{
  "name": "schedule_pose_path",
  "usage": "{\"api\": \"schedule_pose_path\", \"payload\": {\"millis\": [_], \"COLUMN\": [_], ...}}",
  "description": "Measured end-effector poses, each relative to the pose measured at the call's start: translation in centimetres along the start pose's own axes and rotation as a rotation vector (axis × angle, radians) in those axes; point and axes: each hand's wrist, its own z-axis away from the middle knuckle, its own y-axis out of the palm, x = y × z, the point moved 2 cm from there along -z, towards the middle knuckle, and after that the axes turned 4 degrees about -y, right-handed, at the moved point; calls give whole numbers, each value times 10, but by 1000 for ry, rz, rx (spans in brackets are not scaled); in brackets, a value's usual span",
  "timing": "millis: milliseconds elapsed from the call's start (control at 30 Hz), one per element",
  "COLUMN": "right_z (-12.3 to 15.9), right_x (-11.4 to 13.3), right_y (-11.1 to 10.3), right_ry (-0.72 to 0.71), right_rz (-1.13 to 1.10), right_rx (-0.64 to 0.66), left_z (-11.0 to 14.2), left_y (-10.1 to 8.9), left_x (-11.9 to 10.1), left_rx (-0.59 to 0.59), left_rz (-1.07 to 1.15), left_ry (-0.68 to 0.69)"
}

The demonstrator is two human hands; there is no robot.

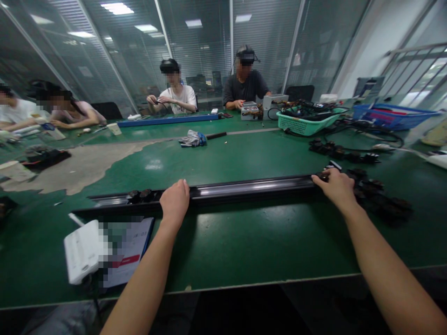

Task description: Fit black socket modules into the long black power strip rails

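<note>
A long black metal channel [244, 187] lies left to right across the green table in front of me. My left hand [175, 199] is closed around it left of its middle. Two small dark round-topped parts [139, 195] sit in the channel to the left of that hand. At the channel's right end, my right hand [335, 187] has its fingers closed on a small dark part [324, 176], mostly hidden by them. Beyond that hand, several similar black parts [379, 193] lie in a blurred cluster on the table.
A white device [84, 251] and a booklet [132, 256] lie near my left forearm. Farther off are a glove [193, 138], a green basket [307, 122] of cables, a blue basket [387, 116] and another row of black parts [342, 151]. Several people sit across the table.
</note>
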Motion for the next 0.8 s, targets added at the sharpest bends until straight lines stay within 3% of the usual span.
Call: {"api": "schedule_pose_path", "payload": {"millis": [333,800], "right_z": [0,-1], "right_x": [-4,-9], "right_y": [6,6], "right_ry": [25,41], "right_rz": [53,92], "right_rx": [-99,-118], "left_z": [-1,-1], "left_y": [2,2], "left_x": [0,0], "left_rx": [0,-10], "left_rz": [-13,-6], "left_ry": [-7,-3]}}
